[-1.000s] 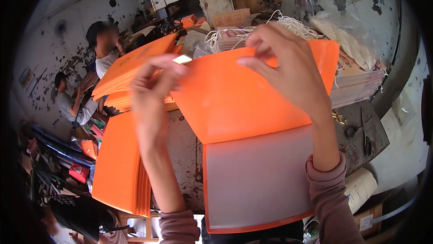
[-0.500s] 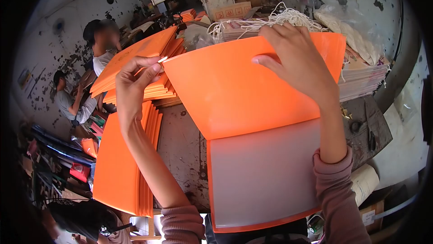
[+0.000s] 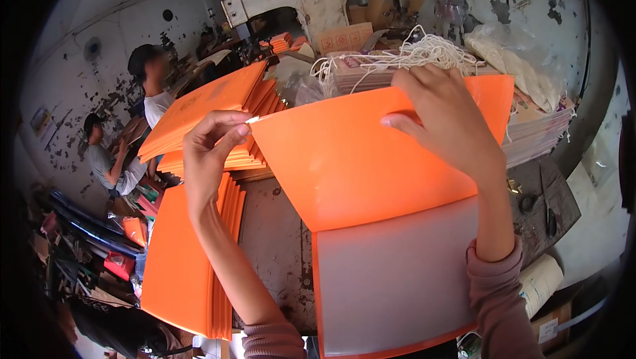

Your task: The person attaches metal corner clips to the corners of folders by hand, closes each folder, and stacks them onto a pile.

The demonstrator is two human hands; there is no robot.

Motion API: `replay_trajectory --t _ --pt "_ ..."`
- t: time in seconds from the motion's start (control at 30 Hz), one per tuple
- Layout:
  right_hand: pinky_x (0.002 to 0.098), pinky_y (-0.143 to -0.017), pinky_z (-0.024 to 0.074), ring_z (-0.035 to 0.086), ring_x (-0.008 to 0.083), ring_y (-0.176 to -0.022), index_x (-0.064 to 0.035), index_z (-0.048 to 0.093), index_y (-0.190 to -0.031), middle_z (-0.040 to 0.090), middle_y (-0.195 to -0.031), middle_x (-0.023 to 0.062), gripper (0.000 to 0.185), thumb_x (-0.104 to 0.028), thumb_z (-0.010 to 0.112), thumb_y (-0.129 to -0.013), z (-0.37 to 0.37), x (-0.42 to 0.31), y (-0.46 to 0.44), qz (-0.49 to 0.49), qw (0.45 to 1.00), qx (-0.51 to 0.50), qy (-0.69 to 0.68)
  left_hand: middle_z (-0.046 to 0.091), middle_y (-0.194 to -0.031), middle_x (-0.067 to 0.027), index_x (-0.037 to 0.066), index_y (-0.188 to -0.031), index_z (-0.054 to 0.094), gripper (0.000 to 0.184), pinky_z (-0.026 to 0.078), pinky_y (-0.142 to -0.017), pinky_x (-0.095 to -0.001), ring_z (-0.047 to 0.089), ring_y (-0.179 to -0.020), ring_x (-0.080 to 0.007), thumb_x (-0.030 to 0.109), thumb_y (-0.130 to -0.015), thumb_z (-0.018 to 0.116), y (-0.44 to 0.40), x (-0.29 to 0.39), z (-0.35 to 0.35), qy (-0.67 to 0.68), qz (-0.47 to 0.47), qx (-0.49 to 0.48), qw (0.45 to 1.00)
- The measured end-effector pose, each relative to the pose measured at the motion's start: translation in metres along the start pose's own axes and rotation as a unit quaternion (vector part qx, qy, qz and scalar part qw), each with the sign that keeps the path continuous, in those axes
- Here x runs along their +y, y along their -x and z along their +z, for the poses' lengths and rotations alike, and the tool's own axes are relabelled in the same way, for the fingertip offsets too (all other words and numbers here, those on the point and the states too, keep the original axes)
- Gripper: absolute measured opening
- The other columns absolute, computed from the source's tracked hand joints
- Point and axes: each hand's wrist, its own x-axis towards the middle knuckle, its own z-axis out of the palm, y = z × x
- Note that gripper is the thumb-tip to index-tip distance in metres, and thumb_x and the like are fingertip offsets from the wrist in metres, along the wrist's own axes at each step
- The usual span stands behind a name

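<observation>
Pinching a shiny piece (image 3: 253, 119), left grip (image 3: 248, 126) sits at the orange folder's (image 3: 371, 160) corner.

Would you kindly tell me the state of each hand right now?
Left hand: closed, thumb and fingers pinching a small shiny piece at the folder flap's corner.
Right hand: closed on the flap's upper edge, thumb in front.

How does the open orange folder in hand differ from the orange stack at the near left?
The open folder is one piece, whereas the near-left stack has several layers. The open folder has its cover raised, showing a greyish inside; the near-left stack lies flat, showing only orange. Left hand and right hand hold the open folder; neither holds the near-left stack. Both are orange.
</observation>
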Motion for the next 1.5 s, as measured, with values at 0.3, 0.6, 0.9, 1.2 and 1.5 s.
replay_trajectory --t 0.3,0.6,0.9,1.2,1.5 --pt "0.0368 -0.077 0.0339 0.049 0.0245 -0.084 -0.0014 0.051 -0.09 0.054 -0.082 0.0103 0.03 -0.024 0.063 -0.076 0.004 0.002 0.001 -0.019 1.0 0.025 -0.004 0.062 -0.083 -0.0054 0.0 -0.089 0.061 0.01 0.049 -0.068 -0.0224 0.057 -0.071 -0.0088 0.002 -0.079 0.061 0.0 -0.003 0.002 0.017 0.003 -0.008 1.0" --pt "0.0367 -0.075 0.034 0.05 0.0251 -0.083 -0.0019 0.053 -0.094 0.056 -0.079 0.0104 0.029 -0.022 0.064 -0.075 0.003 -0.002 -0.001 -0.006 1.0 0.007 -0.016 0.061 -0.087 -0.0063 -0.001 -0.092 0.058 0.01 0.051 -0.07 -0.0245 0.059 -0.075 -0.01 0.002 -0.083 0.058 -0.004 -0.005 0.005 0.058 -0.043 -0.037 0.997" --pt "0.0373 -0.077 0.0342 0.05 0.0264 -0.082 -0.0011 0.054 -0.09 0.055 -0.077 0.0115 0.029 -0.023 0.064 -0.073 0.007 0.005 -0.003 -0.009 0.998 0.026 -0.059 0.062 -0.09 -0.008 0.001 -0.086 0.055 0.006 0.048 -0.073 -0.0251 0.058 -0.077 -0.0078 0.002 -0.081 0.059 -0.003 -0.007 -0.006 0.006 0.0 -0.079 0.997" --pt "0.0382 -0.076 0.0345 0.05 0.0274 -0.081 -0.0018 0.053 -0.084 0.056 -0.076 0.0109 0.027 -0.024 0.064 -0.073 0.008 0.006 -0.006 -0.01 0.997 0.028 -0.069 0.062 -0.087 -0.0051 0.0 -0.084 0.054 0.006 0.044 -0.064 -0.0196 0.055 -0.071 -0.0052 0.004 -0.082 0.059 -0.007 -0.017 -0.004 0.052 -0.01 -0.092 0.994" --pt "0.037 -0.077 0.0343 0.051 0.0268 -0.08 -0.0018 0.053 -0.086 0.056 -0.077 0.0108 0.028 -0.024 0.064 -0.073 0.009 0.01 -0.003 -0.018 0.995 0.031 -0.094 0.059 -0.087 -0.0057 0.001 -0.087 0.059 0.007 0.044 -0.065 -0.0222 0.054 -0.076 -0.0091 -0.001 -0.081 0.056 -0.006 -0.015 0.008 0.066 0.075 -0.018 0.995"
